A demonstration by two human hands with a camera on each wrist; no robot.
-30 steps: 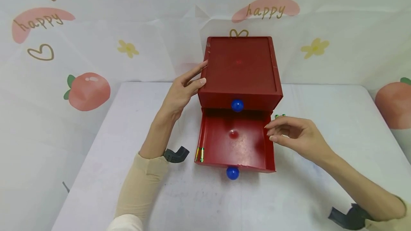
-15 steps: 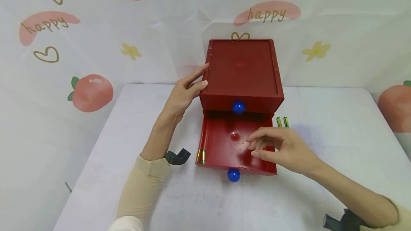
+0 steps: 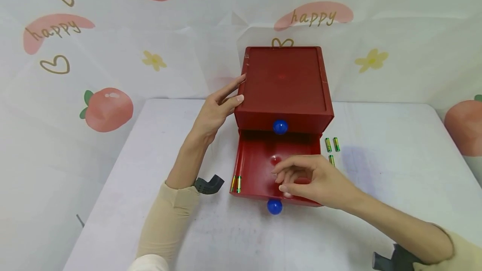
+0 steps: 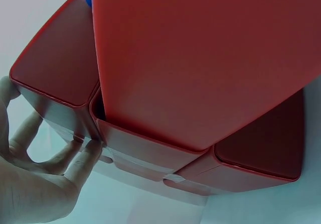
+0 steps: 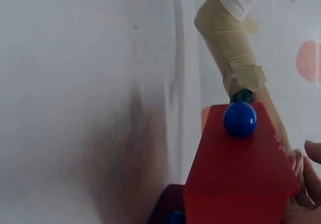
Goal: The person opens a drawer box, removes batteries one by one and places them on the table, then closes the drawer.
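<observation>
A red two-drawer box with blue knobs stands on the table, its lower drawer pulled out. My left hand rests against the box's left side, thumb near the top edge; in the left wrist view its spread fingers touch the side wall. Over the front right part of the lower drawer hovers my right hand, fingers loosely bent, thumb apart, nothing visible between them. Two green-and-gold batteries stand or lie in the drawer's front left corner; I cannot tell which.
Several more batteries lie on the white table right of the drawer, one partly hidden by my right hand. The lower drawer's blue knob juts toward me. A printed white cloth hangs behind the box.
My right hand has moved left and toward me, from the drawer's right wall to over its front part, uncovering batteries on the table. My left hand stays against the box.
</observation>
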